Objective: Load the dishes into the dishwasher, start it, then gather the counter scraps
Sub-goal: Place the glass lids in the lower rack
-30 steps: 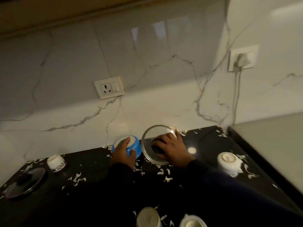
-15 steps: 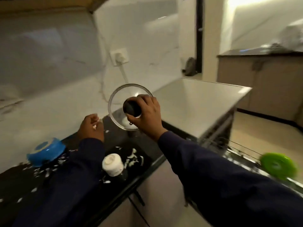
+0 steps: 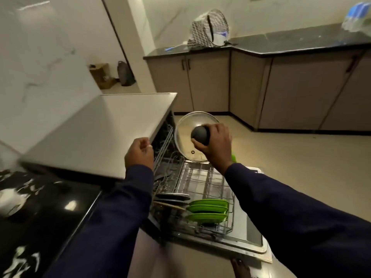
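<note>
Dishwasher (image 3: 96,129) at centre, door dropped flat, pale top running back to the wall. Lower rack (image 3: 200,189) drawn fully out over the door, likely to leave room for loading from above. Black counter (image 3: 50,213) at lower left, strewn with white scraps (image 3: 18,257), not yet gathered; a white cup (image 3: 12,199) among them, blurred. In the near end of the rack, green plates (image 3: 207,209) stood on edge in a row, a dark plate just beside them; far end of the rack mostly bare wire, probably the open spot for what comes next. Glass lid (image 3: 190,135) held over that far end, tilted nearly upright, presumably to slot between the tines on its rim. Right hand (image 3: 215,145) wrapped tight round the lid's black knob (image 3: 200,135), the one sure grip on smooth glass. Left hand (image 3: 139,153) loosely curled, holding nothing, at the front edge of the dishwasher top, whether touching it cannot be told.
</note>
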A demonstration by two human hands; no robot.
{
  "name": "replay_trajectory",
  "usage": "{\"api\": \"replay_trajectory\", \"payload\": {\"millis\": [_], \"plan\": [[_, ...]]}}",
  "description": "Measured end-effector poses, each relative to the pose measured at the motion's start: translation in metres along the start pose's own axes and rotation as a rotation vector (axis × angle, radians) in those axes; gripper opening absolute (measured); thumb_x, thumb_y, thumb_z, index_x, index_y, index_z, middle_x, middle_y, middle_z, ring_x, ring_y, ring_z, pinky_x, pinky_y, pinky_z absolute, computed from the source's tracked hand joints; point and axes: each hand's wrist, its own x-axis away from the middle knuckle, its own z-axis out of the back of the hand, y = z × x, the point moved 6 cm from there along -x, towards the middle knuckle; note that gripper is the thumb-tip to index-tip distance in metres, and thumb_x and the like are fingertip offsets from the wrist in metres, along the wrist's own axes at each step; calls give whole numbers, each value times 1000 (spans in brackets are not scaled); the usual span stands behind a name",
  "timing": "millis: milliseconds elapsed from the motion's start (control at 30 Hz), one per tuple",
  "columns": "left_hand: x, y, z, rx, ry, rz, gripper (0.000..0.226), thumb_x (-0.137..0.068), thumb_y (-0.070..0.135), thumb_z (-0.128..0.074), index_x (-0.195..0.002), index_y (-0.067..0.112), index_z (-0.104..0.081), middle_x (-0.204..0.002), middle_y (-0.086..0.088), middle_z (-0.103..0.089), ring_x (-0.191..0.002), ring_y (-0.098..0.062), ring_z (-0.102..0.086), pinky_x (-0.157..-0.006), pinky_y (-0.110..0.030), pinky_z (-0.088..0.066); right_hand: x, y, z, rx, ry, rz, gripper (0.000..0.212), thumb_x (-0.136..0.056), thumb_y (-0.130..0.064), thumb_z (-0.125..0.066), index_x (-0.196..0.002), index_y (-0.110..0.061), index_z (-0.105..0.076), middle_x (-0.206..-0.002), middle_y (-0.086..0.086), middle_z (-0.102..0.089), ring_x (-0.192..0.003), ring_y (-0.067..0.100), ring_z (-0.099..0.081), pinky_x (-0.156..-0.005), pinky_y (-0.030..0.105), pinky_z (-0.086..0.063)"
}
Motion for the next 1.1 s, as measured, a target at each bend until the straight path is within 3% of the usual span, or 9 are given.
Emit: {"api": "replay_trajectory", "payload": {"millis": [100, 300, 467, 567, 667, 800, 900, 1033, 1100], "plan": [[-12, 3, -78, 28, -103, 46, 24, -88, 6, -52, -110, 3, -59, -103, -13, -65, -89, -20, -59, -76, -17, -38, -10, 74, -2, 74, -22, -142, 54, -73, -45, -73, -113, -12, -58, -112, 10, -53, -103, 27, -49, -86, 39, -35], [-30, -34, -213, 3, -250, 167, 21, -87, 7, -53, -107, 5, -60, -101, -14, -65, -92, -26, -62, -84, -32, -50, -3, 209, -70, -46, -103, -473, 53, -74, -33, -77, -108, -5, -46, -117, 12, -39, -101, 29, -51, -86, 42, -51], [-35, -99, -290, -71, -339, 216, 18, -88, 8, -53, -105, 7, -60, -94, -5, -61, -85, -16, -56, -73, -23, -42, 25, 286, -158, -29, -136, -701, 53, -70, -37, -78, -99, -6, -46, -110, 11, -42, -97, 32, -53, -84, 44, -50], [-44, -158, -334, -36, -338, 275, 18, -87, 3, -53, -103, 5, -60, -92, -6, -60, -81, -16, -54, -62, -13, -41, 43, 330, -218, 16, -200, -737, 53, -71, -36, -77, -101, -5, -47, -109, 11, -42, -98, 29, -51, -78, 35, -48], [-47, -211, -370, -25, -371, 310, 18, -86, -1, -52, -99, 9, -60, -90, -3, -59, -81, -15, -54, -64, -9, -42, 64, 368, -266, 31, -227, -783, 52, -73, -33, -77, -105, -4, -47, -113, 11, -40, -97, 26, -51, -72, 27, -42], [-45, -273, -404, -34, -405, 359, 19, -87, 0, -52, -94, 17, -56, -91, -3, -59, -85, -16, -55, -69, -14, -41, 92, 403, -324, 37, -239, -822, 52, -72, -29, -78, -103, -2, -46, -112, 13, -40, -91, 32, -54, -73, 35, -48], [-39, -311, -419, -61, -446, 386, 17, -88, 3, -53, -97, 17, -58, -92, -2, -61, -86, -15, -56, -76, -22, -42, 111, 417, -355, 71, -232, -814, 51, -70, -27, -79, -101, -2, -47, -110, 13, -42, -94, 28, -50, -69, 32, -44], [-29, -342, -426, -99, -461, 401, 18, -87, 2, -54, -94, 18, -59, -92, 3, -62, -81, -8, -55, -64, -3, -39, 124, 426, -378, 93, -257, -766, 51, -69, -24, -80, -100, 0, -48, -108, 15, -43, -88, 25, -51, -63, 28, -43], [-26, -352, -429, -109, -480, 409, 19, -87, 2, -54, -93, 19, -59, -90, 5, -61, -78, -2, -54, -62, -2, -37, 126, 429, -388, 102, -265, -758, 50, -70, -24, -80, -100, 0, -48, -108, 16, -44, -86, 27, -53, -64, 32, -47]]}}
